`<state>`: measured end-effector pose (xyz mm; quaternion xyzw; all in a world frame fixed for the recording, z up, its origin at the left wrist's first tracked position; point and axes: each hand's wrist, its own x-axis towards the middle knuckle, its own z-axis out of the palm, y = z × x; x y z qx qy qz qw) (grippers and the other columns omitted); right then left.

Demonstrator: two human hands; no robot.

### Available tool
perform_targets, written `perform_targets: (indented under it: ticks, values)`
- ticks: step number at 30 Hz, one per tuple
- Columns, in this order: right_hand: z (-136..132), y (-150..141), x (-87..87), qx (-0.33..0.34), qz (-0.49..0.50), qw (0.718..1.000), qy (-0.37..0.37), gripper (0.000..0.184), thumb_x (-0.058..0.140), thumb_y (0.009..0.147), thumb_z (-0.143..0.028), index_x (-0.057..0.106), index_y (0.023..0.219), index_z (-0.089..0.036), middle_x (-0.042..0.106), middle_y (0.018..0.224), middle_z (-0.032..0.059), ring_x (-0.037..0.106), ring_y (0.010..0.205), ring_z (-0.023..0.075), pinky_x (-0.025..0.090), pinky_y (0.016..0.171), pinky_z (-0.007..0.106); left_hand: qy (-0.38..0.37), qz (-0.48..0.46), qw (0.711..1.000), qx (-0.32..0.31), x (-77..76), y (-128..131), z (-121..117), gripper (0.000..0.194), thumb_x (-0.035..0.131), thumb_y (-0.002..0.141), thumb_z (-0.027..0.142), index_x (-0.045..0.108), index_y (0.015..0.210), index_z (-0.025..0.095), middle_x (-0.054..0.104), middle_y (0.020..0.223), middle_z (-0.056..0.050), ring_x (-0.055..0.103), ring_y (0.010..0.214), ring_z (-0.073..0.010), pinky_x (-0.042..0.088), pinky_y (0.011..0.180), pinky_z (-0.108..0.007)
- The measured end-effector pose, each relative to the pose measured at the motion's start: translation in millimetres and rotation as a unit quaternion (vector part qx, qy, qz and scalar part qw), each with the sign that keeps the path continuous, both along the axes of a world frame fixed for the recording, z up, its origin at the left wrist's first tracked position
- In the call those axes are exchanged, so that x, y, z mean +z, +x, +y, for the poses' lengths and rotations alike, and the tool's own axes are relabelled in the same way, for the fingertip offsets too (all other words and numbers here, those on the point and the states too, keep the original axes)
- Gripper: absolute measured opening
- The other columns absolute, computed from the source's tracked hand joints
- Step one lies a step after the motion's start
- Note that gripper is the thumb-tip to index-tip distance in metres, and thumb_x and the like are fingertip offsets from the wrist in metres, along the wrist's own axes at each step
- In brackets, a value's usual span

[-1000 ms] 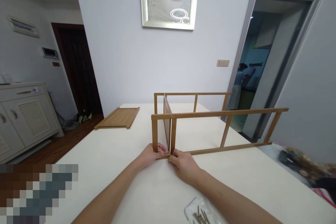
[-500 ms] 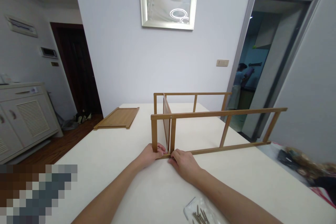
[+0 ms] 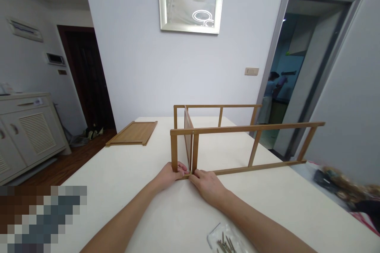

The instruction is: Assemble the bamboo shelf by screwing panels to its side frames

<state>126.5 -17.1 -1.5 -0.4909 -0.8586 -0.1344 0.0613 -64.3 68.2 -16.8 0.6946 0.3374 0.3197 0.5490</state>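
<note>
A wooden shelf frame [image 3: 225,129] lies on its side on the white table, its two ladder-like sides joined by an upright wooden shelf panel [image 3: 188,136] near the left end. My left hand [image 3: 170,174] reaches around the frame's near lower left corner, fingers curled in behind the end bar by the panel's lower edge. On the other side of the panel's near end, my right hand [image 3: 208,182] grips the lower rail at the foot of the second bar. Its thumb and fingertips meet close to the joint; any small part between them is hidden.
A second wooden panel [image 3: 132,133] lies flat at the table's far left. Near the front edge, a clear plastic bag [image 3: 227,241] of screws sits beside my right forearm. The white table [image 3: 160,221] stands against the wall. A person [image 3: 269,91] is visible through the doorway.
My right hand's thumb and fingertips have shifted slightly left along the lower rail, toward the panel joint. The left hand and the frame stay practically in place.
</note>
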Motion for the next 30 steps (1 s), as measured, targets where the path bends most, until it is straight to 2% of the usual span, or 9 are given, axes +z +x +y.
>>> perform_targets:
  ticks: [4, 7, 10, 13, 18, 27, 30]
  values:
    - [2, 2, -3.3, -0.033, 0.043, 0.998, -0.007, 0.023, 0.038, 0.098, -0.022, 0.061, 0.099, -0.02, 0.064, 0.092, 0.005, 0.059, 0.078, 0.0162, 0.036, 0.063, 0.027, 0.0, -0.004, 1.0, -0.002, 1.0, 0, -1, 0.023, 0.071, 0.07, 0.03, 0.066, 0.087, 0.015, 0.074, 0.087, -0.009, 0.068, 0.098, -0.0267, 0.05, 0.083, -0.035]
    - [2, 5, -5.3, -0.017, 0.068, 0.998, -0.007, 0.024, 0.04, 0.097, -0.02, 0.062, 0.105, -0.023, 0.064, 0.092, 0.0033, 0.059, 0.077, 0.0155, 0.035, 0.062, 0.026, -0.001, -0.002, 1.0, 0.0, 1.9, 0, -2, 0.024, 0.072, 0.07, 0.031, 0.066, 0.087, 0.015, 0.074, 0.088, -0.01, 0.068, 0.095, -0.0261, 0.05, 0.083, -0.035]
    - [1, 5, -4.3, 0.017, 0.042, 0.999, -0.009, 0.024, 0.043, 0.095, -0.018, 0.064, 0.105, -0.025, 0.063, 0.092, 0.0029, 0.057, 0.078, 0.0154, 0.034, 0.062, 0.025, 0.0, -0.004, 1.0, 0.002, 1.6, 0, -2, 0.024, 0.073, 0.068, 0.03, 0.067, 0.086, 0.015, 0.074, 0.09, -0.01, 0.068, 0.091, -0.0247, 0.049, 0.083, -0.035]
    - [0, 3, -1.6, 0.011, 0.007, 1.0, -0.008, 0.022, 0.043, 0.097, -0.02, 0.065, 0.097, -0.022, 0.062, 0.093, 0.0041, 0.056, 0.078, 0.0155, 0.034, 0.064, 0.026, 0.011, -0.006, 1.0, 0.007, 0.4, 0, -1, 0.021, 0.072, 0.067, 0.026, 0.067, 0.085, 0.015, 0.073, 0.09, -0.009, 0.066, 0.087, -0.023, 0.048, 0.082, -0.035]
    - [0, 0, -0.9, -0.001, -0.007, 1.0, -0.002, 0.022, 0.04, 0.097, -0.017, 0.061, 0.101, -0.021, 0.062, 0.098, 0.0056, 0.058, 0.081, 0.0161, 0.036, 0.065, 0.026, 0.021, -0.011, 1.0, 0.006, -1.5, 1, 0, 0.019, 0.07, 0.066, 0.022, 0.067, 0.083, 0.015, 0.072, 0.082, -0.006, 0.064, 0.081, -0.0206, 0.048, 0.079, -0.033]
    - [6, 5, -10.2, -0.034, 0.101, 0.994, -0.015, 0.021, 0.042, 0.097, -0.025, 0.063, 0.098, -0.023, 0.064, 0.09, 0.0026, 0.06, 0.074, 0.015, 0.037, 0.062, 0.025, 0.023, 0.0, 1.0, 0.006, -3.4, 0, 2, 0.02, 0.071, 0.067, 0.023, 0.068, 0.085, 0.015, 0.072, 0.087, -0.007, 0.064, 0.083, -0.0207, 0.048, 0.079, -0.033]
    - [6, 7, -10.3, -0.017, 0.154, 0.988, -0.025, 0.021, 0.045, 0.095, -0.022, 0.063, 0.105, -0.024, 0.065, 0.093, 0.0024, 0.061, 0.078, 0.0148, 0.04, 0.066, 0.024, 0.03, 0.004, 1.0, 0.003, -2.6, -1, 1, 0.019, 0.069, 0.068, 0.023, 0.068, 0.086, 0.015, 0.072, 0.087, -0.007, 0.064, 0.083, -0.0211, 0.048, 0.08, -0.034]
